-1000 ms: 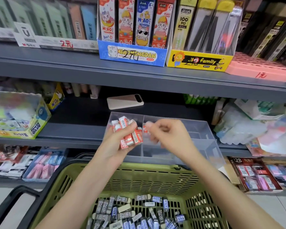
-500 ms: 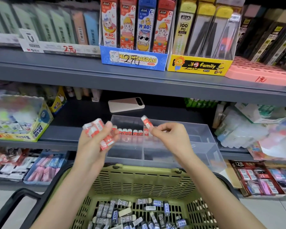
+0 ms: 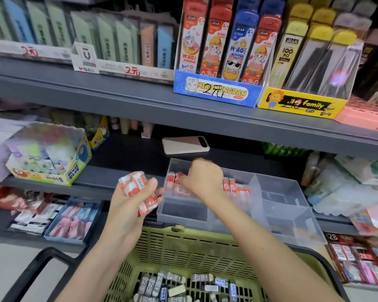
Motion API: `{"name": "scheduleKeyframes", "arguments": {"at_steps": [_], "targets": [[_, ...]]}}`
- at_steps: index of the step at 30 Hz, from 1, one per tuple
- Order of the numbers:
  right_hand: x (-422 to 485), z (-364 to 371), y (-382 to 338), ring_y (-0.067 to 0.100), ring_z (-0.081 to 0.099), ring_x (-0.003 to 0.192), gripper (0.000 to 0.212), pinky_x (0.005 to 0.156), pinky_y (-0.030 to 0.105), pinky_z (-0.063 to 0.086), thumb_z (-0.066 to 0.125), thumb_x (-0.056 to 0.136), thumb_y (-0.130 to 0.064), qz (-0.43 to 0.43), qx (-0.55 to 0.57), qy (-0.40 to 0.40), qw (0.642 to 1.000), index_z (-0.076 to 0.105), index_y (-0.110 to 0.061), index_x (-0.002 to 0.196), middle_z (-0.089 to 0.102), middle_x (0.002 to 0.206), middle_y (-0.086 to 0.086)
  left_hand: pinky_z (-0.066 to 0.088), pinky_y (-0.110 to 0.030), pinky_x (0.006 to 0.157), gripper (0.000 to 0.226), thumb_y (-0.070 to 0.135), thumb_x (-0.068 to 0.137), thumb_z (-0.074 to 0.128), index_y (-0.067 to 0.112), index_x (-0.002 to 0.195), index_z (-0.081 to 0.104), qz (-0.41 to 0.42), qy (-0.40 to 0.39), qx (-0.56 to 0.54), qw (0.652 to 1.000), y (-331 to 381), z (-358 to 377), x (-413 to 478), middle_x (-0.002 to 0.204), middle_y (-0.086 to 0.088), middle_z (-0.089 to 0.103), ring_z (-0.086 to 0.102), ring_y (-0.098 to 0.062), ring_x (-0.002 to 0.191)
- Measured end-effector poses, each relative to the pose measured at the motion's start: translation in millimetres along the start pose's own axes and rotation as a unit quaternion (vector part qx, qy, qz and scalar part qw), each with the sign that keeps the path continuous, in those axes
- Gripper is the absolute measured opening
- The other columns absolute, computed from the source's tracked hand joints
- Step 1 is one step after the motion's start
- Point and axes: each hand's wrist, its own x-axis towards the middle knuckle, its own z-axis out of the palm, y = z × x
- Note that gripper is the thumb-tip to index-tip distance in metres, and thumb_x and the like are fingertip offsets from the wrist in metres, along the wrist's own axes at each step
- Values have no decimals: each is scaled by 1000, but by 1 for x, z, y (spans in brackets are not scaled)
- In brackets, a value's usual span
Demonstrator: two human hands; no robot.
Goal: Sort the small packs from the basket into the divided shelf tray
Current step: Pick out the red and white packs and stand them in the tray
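shelf [image 3: 127,158] (grey) | tray [image 3: 279,188] | phone [image 3: 184,145] | glue box [image 3: 50,171]

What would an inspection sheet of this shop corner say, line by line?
Surface: grey shelf carrying a clear tray with dividers.
Job's things: red packs stand in a row in the tray's back left compartment; grey packs lie loose in the green basket.
Clutter: phone behind the tray; glue box to the left.
Grips: left hand holds a bunch of red packs; right hand is down in the tray at the row, what it holds hidden.
Cables: nothing seen.
Surroundings: stocked stationery shelves above and below.
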Motion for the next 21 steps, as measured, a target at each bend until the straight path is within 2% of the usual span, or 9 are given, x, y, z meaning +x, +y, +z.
{"name": "scheduleKeyframes", "arguments": {"at_steps": [1,3,5,7,9,12,14,17,21], "targets": [[6,-1,-1,28,63,84,20,59,22,35,65,75,-30,6,7,-37,999,56,-12,78,63,81,8,56,-24,58,47,20,60,75,14,102,55,-5,-1,-1,1000,-1,-1,0,78,2,72,73,-21,78],[18,-5,3,21,58,62,21,49,18,36,66,70,-25,19,35,-159,986,52,-11,65,54,61,1,55,-24,58,51,22,57,77,14,103,55,-12,0,-4,1000,-1,-3,-1,79,0,73,73,-22,79],[27,-11,6,15,46,47,23,43,16,35,68,71,-18,16,95,-277,956,52,-13,56,47,48,-3,55,-24,59,52,22,56,78,13,103,56,-12,0,-6,1000,-1,-5,-1,79,0,73,73,-22,79],[31,-16,9,13,45,51,5,47,18,37,69,77,-14,19,175,-349,920,65,-14,78,50,56,-1,55,-24,59,52,22,56,78,14,102,56,-11,1,-5,1000,-1,-5,-1,78,0,72,73,-22,79],[36,-19,12,10,52,52,20,47,18,40,64,87,-16,26,218,-392,893,62,-9,106,59,67,2,55,-24,58,49,20,58,78,14,101,56,-9,1,-3,1000,-2,-5,-2,77,1,72,73,-21,78],[41,-18,12,7,59,51,20,44,16,45,50,95,-7,32,209,-384,899,53,-9,115,64,72,5,55,-23,57,45,16,61,76,14,101,56,-8,1,-2,1000,-4,-5,-2,76,1,73,73,-21,77],[41,-14,11,9,58,53,30,45,15,46,52,92,-2,25,173,-358,917,53,-6,122,63,70,4,55,-23,57,46,17,61,77,15,102,57,-2,2,4,1000,-4,-6,-1,77,1,73,73,-22,77],[35,-6,7,13,57,54,27,47,13,42,61,84,-7,-20,111,-308,945,63,-4,111,62,67,2,54,-22,57,51,22,57,79,18,102,56,20,13,32,999,-3,-7,0,77,2,73,73,-20,77],[28,2,9,19,52,66,27,62,26,42,64,75,-4,4,161,-261,952,68,4,101,62,75,14,54,-22,58,40,14,67,81,24,97,55,56,39,102,992,-5,-14,6,77,3,73,72,-19,78]]}}
